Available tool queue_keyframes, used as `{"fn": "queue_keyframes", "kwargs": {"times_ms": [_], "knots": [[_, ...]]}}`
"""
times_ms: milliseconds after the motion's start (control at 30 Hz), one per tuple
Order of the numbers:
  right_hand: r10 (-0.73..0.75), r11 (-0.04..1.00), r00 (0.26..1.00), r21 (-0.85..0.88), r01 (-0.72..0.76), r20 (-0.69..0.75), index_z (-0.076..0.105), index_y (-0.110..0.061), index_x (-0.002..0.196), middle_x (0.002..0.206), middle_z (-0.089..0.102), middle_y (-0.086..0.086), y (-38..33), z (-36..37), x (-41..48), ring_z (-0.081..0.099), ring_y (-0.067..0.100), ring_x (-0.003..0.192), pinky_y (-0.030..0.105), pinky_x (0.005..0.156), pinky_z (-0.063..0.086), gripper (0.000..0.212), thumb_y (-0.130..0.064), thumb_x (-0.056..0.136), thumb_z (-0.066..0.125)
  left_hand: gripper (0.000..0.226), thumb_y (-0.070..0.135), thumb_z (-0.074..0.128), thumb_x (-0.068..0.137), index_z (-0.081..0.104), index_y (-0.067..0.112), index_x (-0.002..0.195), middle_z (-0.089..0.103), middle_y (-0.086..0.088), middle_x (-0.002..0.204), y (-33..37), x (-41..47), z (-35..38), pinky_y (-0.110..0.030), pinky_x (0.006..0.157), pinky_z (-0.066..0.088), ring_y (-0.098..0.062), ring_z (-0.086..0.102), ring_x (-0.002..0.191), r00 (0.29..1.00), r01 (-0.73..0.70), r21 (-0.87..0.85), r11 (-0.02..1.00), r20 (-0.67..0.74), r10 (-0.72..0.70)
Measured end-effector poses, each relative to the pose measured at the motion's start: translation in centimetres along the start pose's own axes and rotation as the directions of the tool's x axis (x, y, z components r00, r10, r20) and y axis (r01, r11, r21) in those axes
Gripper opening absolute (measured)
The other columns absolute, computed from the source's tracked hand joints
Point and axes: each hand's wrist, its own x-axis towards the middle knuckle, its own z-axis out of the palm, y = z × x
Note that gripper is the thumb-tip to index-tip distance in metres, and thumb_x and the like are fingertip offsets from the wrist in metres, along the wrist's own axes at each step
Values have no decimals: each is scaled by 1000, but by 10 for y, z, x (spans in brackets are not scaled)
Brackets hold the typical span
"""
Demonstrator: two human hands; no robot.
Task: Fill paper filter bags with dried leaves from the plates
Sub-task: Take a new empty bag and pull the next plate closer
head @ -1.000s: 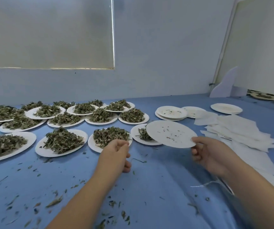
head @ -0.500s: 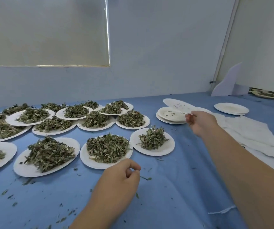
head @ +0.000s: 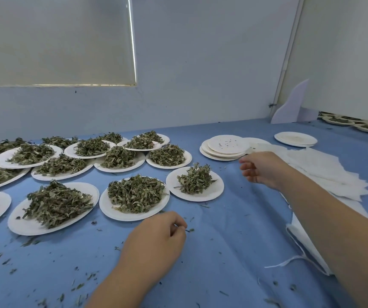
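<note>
1. Head view, the change: gripped a speckled, emptied plate by its rim a second ago, carried it away from the body, and has now let it go. Speaking here of the right hand point(head: 260, 168), which hangs with fingers loosely bent and holds nothing, just short of the near edge of the stack of empty plates point(head: 219, 155).
2. Shows that emptied plate point(head: 228, 144) lying on top of the stack, just beyond the right hand's fingertips, with a few leaf crumbs on it.
3. As for the left hand point(head: 156, 236): has barely shifted. Rests low over the blue table point(head: 234, 241) with fingers curled in and thumb against forefinger. Cannot tell whether pinching a leaf scrap or merely closed beside one.
4. Reads, as a judgement, as one plate finished and cleared away. Probably calls next for a fresh bag and a full plate, with both hands seemingly free for that.
5. Places the paper filter bags point(head: 325, 172) as a loose white pile under and to the outer side of the right forearm, within easy reach.
6. Places the dried leaves point(head: 195, 178) heaped on a small plate point(head: 200, 197) between the two hands, nearer the right. Shows a fuller plate point(head: 121, 215) just beyond the left hand, and many more loaded plates farther off on that hand's outer side.
7. Finds no brand, label or writing anywhere to read: plain plates, plain bags, bare wall.
</note>
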Motion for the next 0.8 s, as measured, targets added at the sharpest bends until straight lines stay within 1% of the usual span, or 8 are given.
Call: {"fn": "queue_keyframes", "kwargs": {"times_ms": [67, 167, 233, 300, 400, 500, 667, 800], "knots": [[-35, 974, 999, -223, 42, 34, 62, -4, 100, 81, 62, 10, -2, -10, -16, 57, 18, 60, 24, 52, 46, 14, -15, 91, 59, 13, 35, 50, 92, 61, 41, 87, 62, 21, 77, 1, -1, 0, -20, 59, 43, 3, 55, 64, 1000, -18, 28, 999, 4, 18], [-76, 791, 988, -595, 142, 135, 61, -10, 93, 81, 65, 5, -2, -26, -39, 61, 14, 59, 22, 50, 46, 14, -23, 92, 58, 14, 35, 49, 93, 61, 40, 87, 61, 17, 82, 1, -4, -1, -20, 62, 45, 1, 55, 71, 999, -48, 71, 996, 6, 47], [-24, 650, 982, -744, 156, 185, 61, -10, 90, 79, 65, 4, -2, -37, -54, 62, 14, 60, 22, 51, 46, 19, -29, 92, 58, 15, 33, 50, 93, 61, 40, 86, 60, 16, 83, 1, -7, -1, -20, 63, 44, 0, 54, 71, 998, -62, 79, 995, 15, 61], [100, 524, 969, -840, 141, 226, 62, -11, 88, 75, 65, 2, -3, -48, -71, 63, 14, 58, 21, 51, 47, 24, -34, 91, 58, 15, 32, 50, 93, 61, 40, 87, 60, 16, 85, 1, -11, -1, -21, 66, 45, 0, 54, 74, 997, -78, 86, 993, 21, 76], [290, 356, 923, -924, 141, 253, 62, -13, 81, 66, 63, 0, 0, -62, -95, 65, 15, 56, 21, 51, 48, 28, -40, 88, 59, 16, 32, 49, 94, 62, 40, 93, 59, 16, 90, 0, -15, 0, -20, 67, 44, 1, 55, 77, 995, -96, 91, 991, 21, 94], [342, 265, 912, -955, 136, 225, 62, -12, 84, 72, 64, 2, 7, -71, -110, 66, 14, 56, 22, 50, 51, 36, -48, 85, 60, 16, 30, 50, 95, 62, 40, 94, 57, 15, 92, 0, -17, 0, -18, 66, 42, 0, 54, 77, 992, -122, 85, 989, 32, 120], [268, 237, 953, -968, 79, 143, 58, -8, 96, 91, 66, 7, 20, -80, -121, 72, 22, 66, 30, 59, 59, 49, -49, 73, 72, 17, 28, 49, 96, 61, 40, 97, 55, 14, 95, 2, -22, 0, -19, 72, 45, -1, 55, 80, 986, -161, 78, 984, 58, 156], [317, 216, 943, -976, 32, 101, 62, -8, 94, 89, 68, 6, 26, -79, -128, 73, 22, 67, 29, 55, 57, 50, -44, 62, 77, 18, 27, 48, 97, 60, 40, 98, 55, 15, 95, 2, -24, 0, -13, 66, 40, -1, 54, 78, 983, -176, 76, 981, 60, 172]]}}
